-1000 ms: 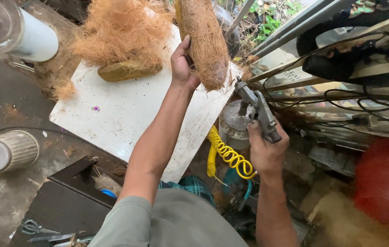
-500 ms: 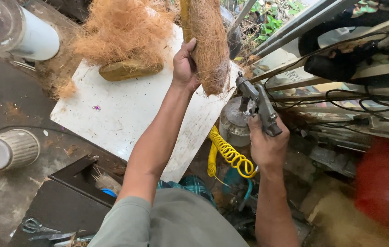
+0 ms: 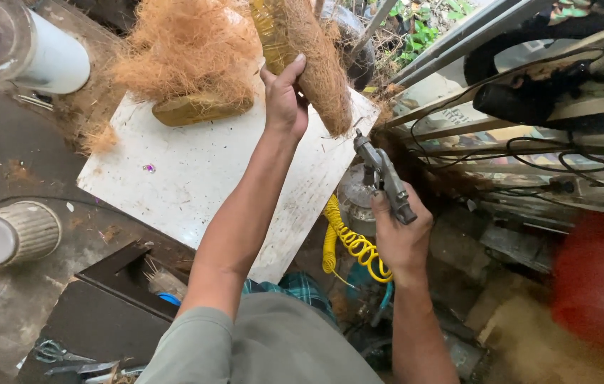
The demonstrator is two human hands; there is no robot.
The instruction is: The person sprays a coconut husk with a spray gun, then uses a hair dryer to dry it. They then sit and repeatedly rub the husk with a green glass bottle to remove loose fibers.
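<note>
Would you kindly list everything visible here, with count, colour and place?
fibre-covered piece: 1, brown, held up at top centre
loose fibre pile: 1, tan, on the board's far end
board: 1, white, centre
air gun: 1, grey metal, right of centre
coiled hose: 1, yellow, below the gun
ribbed container: 1, pale, left
scissors: 1, bottom left
left hand: grips the fibre-covered piece
right hand: grips the air gun

The left hand (image 3: 286, 103) was raised toward the upper middle of the frame, arm stretched out, fingers curled closed in a grip. The right hand (image 3: 400, 238) sat lower, right of centre, forearm rising from the bottom edge, fist clenched tight.
</note>
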